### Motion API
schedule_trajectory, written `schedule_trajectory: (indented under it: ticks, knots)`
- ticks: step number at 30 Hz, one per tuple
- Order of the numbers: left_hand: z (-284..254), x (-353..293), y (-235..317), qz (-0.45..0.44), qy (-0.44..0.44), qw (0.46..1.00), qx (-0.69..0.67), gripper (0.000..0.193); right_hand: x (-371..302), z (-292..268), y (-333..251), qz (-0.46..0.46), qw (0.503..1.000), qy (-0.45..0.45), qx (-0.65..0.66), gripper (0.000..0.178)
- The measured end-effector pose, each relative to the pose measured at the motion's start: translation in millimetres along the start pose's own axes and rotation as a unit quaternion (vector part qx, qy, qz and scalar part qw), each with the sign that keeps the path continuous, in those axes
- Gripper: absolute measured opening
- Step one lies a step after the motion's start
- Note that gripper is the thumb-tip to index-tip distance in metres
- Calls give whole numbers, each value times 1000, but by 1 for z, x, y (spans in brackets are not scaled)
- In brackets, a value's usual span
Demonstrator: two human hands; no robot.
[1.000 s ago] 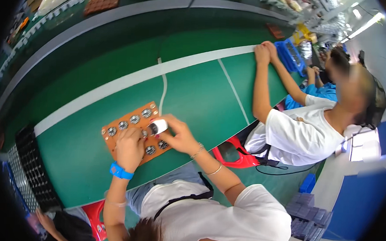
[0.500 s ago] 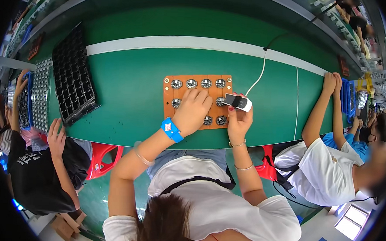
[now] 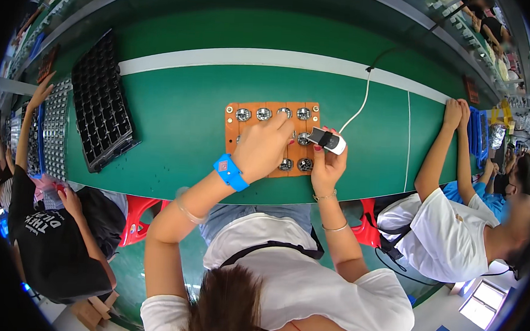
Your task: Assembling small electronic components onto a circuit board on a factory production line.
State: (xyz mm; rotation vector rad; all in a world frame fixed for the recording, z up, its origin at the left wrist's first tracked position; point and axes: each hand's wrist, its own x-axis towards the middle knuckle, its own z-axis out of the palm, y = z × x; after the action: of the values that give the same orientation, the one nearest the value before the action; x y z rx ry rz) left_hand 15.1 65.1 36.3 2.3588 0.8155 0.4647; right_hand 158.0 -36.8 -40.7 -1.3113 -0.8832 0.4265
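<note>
An orange-brown fixture board (image 3: 233,128) lies on the green table in front of me, with round dark-and-silver electronic parts (image 3: 263,114) set in rows. My left hand (image 3: 265,146), with a blue band at its wrist, is over the board's middle and covers some of the parts. Its fingers are drawn together at a round part (image 3: 284,112) in the far row; what is between the fingertips is hidden. At the board's right edge my right hand (image 3: 330,164) grips a small white handheld device (image 3: 328,140) with a black band and a white cord.
Black compartment trays (image 3: 103,103) stand at the left, beside a grey tray of small parts (image 3: 56,127). The white cord (image 3: 363,99) runs to the back of the table. Co-workers sit on both sides; a blue crate (image 3: 477,137) is at the far right.
My left hand has shifted a little, its fingertips now at the far row. My right hand holds the device nearly still. The left co-worker's hands have moved.
</note>
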Motion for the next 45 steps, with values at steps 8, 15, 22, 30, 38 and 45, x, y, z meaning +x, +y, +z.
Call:
schedule_trajectory:
  ticks: [8,15,22,30,38,45]
  knots:
    - [6,-6,4,59,8,990,-124,20,17,-16,-25,-55,976,-188,-94,40]
    - [-4,-8,7,-7,8,984,-180,28,17,-15,-31,-52,973,-212,-79,39]
    - [7,-20,-22,52,83,995,-10,37,15,-21,-35,38,993,-84,76,41]
    - [0,-37,-39,81,85,987,106,14,14,-8,-37,67,977,-197,42,37]
    - [-23,-35,-13,35,42,997,-60,15,22,10,-52,-19,959,-268,-91,39]
    - [-26,-38,-10,5,70,989,-128,28,19,11,-53,-7,956,-284,-76,36]
